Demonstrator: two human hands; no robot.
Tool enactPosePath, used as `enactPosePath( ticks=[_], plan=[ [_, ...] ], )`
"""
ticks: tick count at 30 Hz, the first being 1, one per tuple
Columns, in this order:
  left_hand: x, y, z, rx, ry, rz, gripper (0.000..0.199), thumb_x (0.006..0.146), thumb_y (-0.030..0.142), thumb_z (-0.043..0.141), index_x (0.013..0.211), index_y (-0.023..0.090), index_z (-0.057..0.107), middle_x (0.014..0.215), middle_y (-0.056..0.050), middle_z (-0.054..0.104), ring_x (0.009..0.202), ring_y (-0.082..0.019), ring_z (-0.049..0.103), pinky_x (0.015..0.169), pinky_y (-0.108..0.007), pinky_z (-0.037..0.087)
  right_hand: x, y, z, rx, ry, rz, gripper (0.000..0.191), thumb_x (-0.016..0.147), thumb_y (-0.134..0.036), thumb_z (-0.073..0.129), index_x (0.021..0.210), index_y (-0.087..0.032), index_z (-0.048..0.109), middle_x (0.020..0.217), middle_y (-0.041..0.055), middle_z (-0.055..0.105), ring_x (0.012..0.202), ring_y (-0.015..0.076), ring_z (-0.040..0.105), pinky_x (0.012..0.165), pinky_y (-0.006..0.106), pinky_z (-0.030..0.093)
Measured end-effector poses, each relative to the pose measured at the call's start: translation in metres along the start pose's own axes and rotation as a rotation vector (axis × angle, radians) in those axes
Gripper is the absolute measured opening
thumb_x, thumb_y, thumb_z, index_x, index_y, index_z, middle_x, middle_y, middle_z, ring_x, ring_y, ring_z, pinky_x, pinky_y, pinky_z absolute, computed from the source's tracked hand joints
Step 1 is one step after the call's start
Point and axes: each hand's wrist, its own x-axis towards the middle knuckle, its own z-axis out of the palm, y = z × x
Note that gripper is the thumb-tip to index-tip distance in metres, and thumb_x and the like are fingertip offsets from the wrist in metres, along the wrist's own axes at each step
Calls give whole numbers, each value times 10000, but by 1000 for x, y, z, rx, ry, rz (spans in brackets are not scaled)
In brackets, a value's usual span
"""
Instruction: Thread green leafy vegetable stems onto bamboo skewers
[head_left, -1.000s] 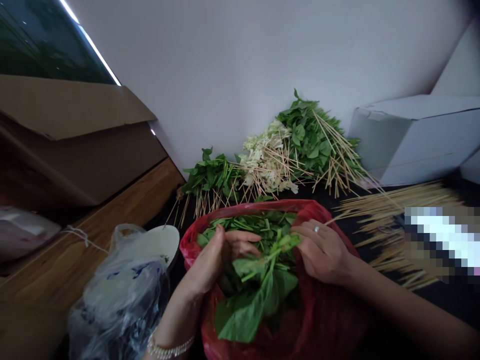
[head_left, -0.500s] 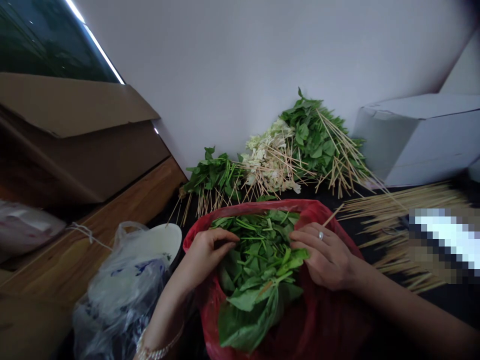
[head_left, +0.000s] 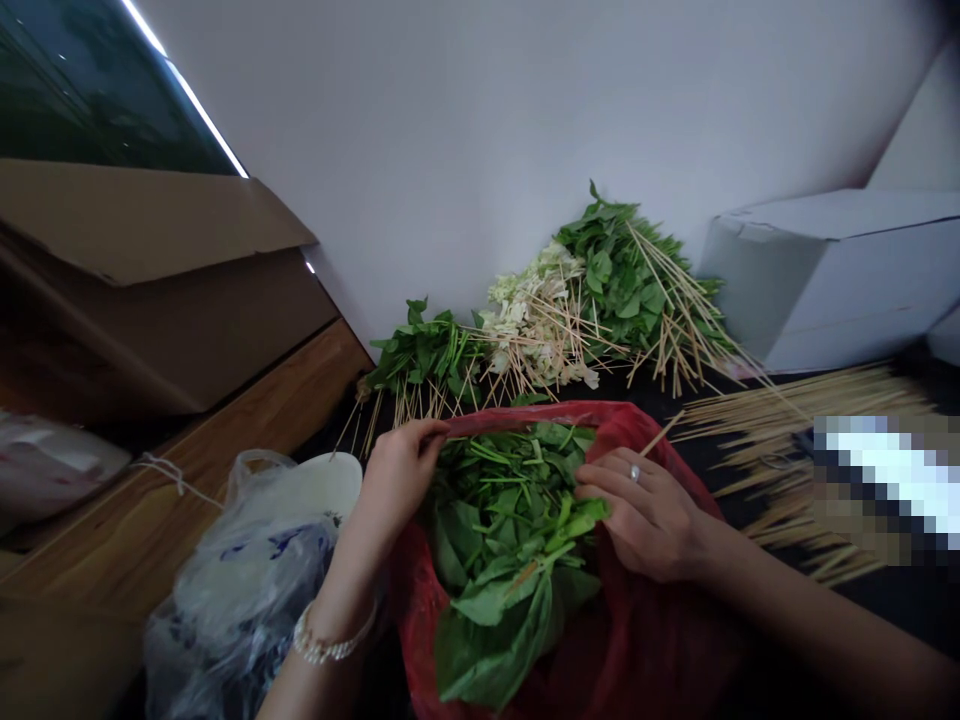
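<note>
A red plastic bag [head_left: 626, 425] stands wide at its mouth, full of leafy greens [head_left: 480, 530]. At its far left rim, my left hand [head_left: 397, 482] pinches the bag's edge between thumb and fingers. My right hand [head_left: 646, 515], with a ring on it, is closed around a bunch of green leaves [head_left: 551, 560] at the bag's right side. A thin wooden skewer [head_left: 663, 433] sticks out behind its knuckles; the rest of the skewer is hidden by the hand and leaves.
Skewered greens [head_left: 626, 270] and pale skewered vegetables [head_left: 536, 320] lie against the wall. Bare skewers [head_left: 750, 420] spread at right, near a pixelated area. A white box [head_left: 847, 280] stands behind them. At left are a clear plastic bag [head_left: 232, 590], a white bowl [head_left: 334, 480] and a cardboard box [head_left: 165, 310].
My left hand has moved up and left, from over the greens to the bag's rim, and now grips it. My right hand stays nearly in place with the leaves.
</note>
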Motion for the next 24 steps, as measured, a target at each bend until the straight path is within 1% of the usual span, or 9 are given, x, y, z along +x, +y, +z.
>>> enactPosePath(
  ticks=[4, 7, 11, 14, 16, 19, 20, 22, 24],
  plan=[
    [-4, -8, 8, 240, -70, 21, 207, 722, 148, 731, 861, 279, 811, 904, -80, 803, 836, -293, 700, 740, -333, 460, 2, 0, 0, 14, 1, 21, 245, 872, -37, 435, 999, -144, 615, 928, 122, 721, 806, 221, 647, 681, 379, 545],
    [-3, -10, 8, 228, -51, 28, 142, 777, 186, 686, 817, 267, 796, 865, -67, 777, 798, -264, 688, 720, -323, 456, 3, -1, 0, 11, 15, 15, 244, 872, -37, 429, 987, -134, 621, 903, 129, 724, 798, 226, 652, 671, 381, 549],
    [2, -2, -4, 58, 163, 24, 154, 833, 287, 648, 880, 231, 784, 850, -45, 733, 715, -210, 646, 688, -299, 466, 4, -1, 0, -9, 11, 4, 223, 877, -36, 436, 962, -122, 624, 895, 134, 723, 792, 223, 648, 682, 380, 553],
    [-1, 13, -15, -137, 287, 44, 108, 797, 274, 695, 850, 221, 772, 982, -61, 750, 881, -228, 669, 792, -292, 493, 4, -1, 0, 11, 8, 21, 230, 882, -37, 437, 973, -141, 620, 895, 114, 724, 796, 218, 650, 691, 377, 547],
    [-7, 24, -22, -330, 142, 24, 111, 764, 279, 756, 847, 209, 777, 973, -68, 764, 881, -231, 676, 790, -289, 507, 3, -1, -1, 7, 8, 23, 235, 882, -39, 440, 983, -147, 623, 898, 109, 727, 793, 216, 653, 693, 376, 543],
    [-15, 35, -31, -541, -224, -34, 231, 710, 359, 846, 844, 177, 799, 785, -75, 761, 696, -208, 662, 654, -277, 506, 1, -1, -1, -7, 15, 16, 234, 884, -48, 445, 997, -143, 627, 931, 120, 731, 810, 220, 657, 710, 386, 549],
    [-16, 37, -33, -570, -293, -37, 267, 720, 406, 842, 842, 171, 807, 747, -83, 759, 672, -209, 661, 634, -277, 504, 0, -1, 0, -5, 15, 15, 232, 883, -49, 448, 999, -139, 628, 943, 127, 730, 826, 224, 659, 720, 392, 552],
    [-16, 38, -32, -581, -304, -26, 332, 794, 491, 766, 835, 166, 818, 728, -103, 768, 663, -212, 671, 623, -277, 507, -2, -2, 1, 8, 10, 14, 231, 880, -45, 448, 991, -134, 630, 950, 139, 727, 843, 229, 657, 727, 397, 556],
    [-14, 39, -28, -539, -235, -6, 354, 859, 498, 692, 815, 172, 821, 720, -101, 771, 641, -200, 664, 600, -266, 500, -3, -2, 2, 12, 10, 17, 235, 877, -39, 443, 985, -130, 632, 953, 143, 725, 849, 232, 654, 728, 404, 560]
  ],
)
